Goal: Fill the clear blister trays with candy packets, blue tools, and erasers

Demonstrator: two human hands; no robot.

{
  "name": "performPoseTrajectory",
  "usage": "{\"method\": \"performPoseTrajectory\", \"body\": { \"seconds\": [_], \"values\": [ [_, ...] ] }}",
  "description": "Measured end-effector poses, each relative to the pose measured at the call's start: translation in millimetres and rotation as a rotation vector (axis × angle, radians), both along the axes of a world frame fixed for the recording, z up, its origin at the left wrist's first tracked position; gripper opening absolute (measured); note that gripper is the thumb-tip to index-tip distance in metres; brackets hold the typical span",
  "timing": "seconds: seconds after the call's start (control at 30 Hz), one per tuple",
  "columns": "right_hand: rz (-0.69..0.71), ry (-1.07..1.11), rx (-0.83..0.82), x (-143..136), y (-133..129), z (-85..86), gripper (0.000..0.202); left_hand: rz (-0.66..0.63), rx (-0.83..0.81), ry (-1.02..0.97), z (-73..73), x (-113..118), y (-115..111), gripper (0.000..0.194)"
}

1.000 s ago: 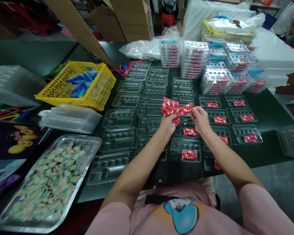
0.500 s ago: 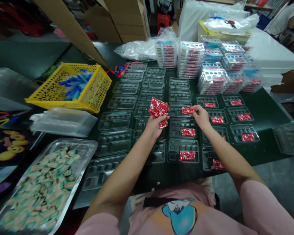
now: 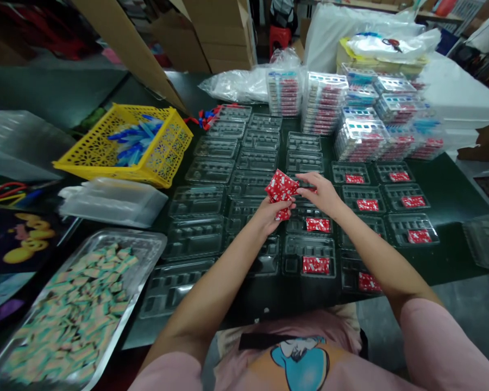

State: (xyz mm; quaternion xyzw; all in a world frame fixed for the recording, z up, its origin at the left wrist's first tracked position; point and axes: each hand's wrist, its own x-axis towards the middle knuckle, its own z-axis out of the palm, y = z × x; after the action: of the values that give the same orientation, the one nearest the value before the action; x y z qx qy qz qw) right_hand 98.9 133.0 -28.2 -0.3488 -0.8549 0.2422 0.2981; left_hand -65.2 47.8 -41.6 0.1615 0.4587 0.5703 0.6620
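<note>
My left hand (image 3: 269,215) is closed around a bunch of small red packets with white print (image 3: 282,185), fanned out above its thumb. My right hand (image 3: 323,195) has come to the right edge of that bunch, its thumb and forefinger at the corner of a packet. Under the hands lie rows of clear plastic trays (image 3: 261,159) with moulded compartments. In the nearer tray on the right, a red packet (image 3: 315,265) rests in the lower right compartment, and another packet (image 3: 318,225) lies in the tray behind it. My right hand partly hides one more tray and its packet.
To the left are a yellow basket (image 3: 169,157) of blue-handled items, a clear plastic box (image 3: 114,203) and a metal tray (image 3: 157,244) heaped with green-and-beige pieces. Stacks of filled clear packs (image 3: 324,103) stand at the back right. More trays (image 3: 487,239) sit at the right edge.
My right hand has left a packet in a tray and moved left to the bunch in my left hand. The view has shifted slightly.
</note>
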Motion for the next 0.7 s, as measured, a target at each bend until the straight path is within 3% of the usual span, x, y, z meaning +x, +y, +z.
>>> {"method": "performPoseTrajectory", "body": {
  "seconds": [0.1, 0.23, 0.37, 0.43, 0.53, 0.7],
  "values": [
    [0.041, 0.151, -0.138, -17, -2, 6.7, 0.023, -0.037, 0.010, 0.023, 0.9, 2, 2, 0.031],
    [-0.005, 0.296, -0.316, -29, -9, -5.6, 0.019, -0.021, 0.021, -0.011, 2.0, -3, 4, 0.033],
    [-0.027, 0.400, -0.384, -32, -5, -15.6, 0.022, -0.007, 0.006, -0.095, 1.0, -13, 4, 0.032],
    [-0.096, 0.466, -0.365, -26, 14, -15.1, 0.021, 0.008, -0.001, -0.130, 0.0, -17, 4, 0.038],
    [-0.231, 0.425, -0.231, -10, 64, -12.1, 0.017, 0.027, 0.000, -0.143, -1.3, -25, 5, 0.045],
    [-0.248, -0.084, -0.114, 7, 138, -20.3, 0.016, 0.044, -0.005, -0.128, -4.0, -37, 10, 0.049]
  ]
}}
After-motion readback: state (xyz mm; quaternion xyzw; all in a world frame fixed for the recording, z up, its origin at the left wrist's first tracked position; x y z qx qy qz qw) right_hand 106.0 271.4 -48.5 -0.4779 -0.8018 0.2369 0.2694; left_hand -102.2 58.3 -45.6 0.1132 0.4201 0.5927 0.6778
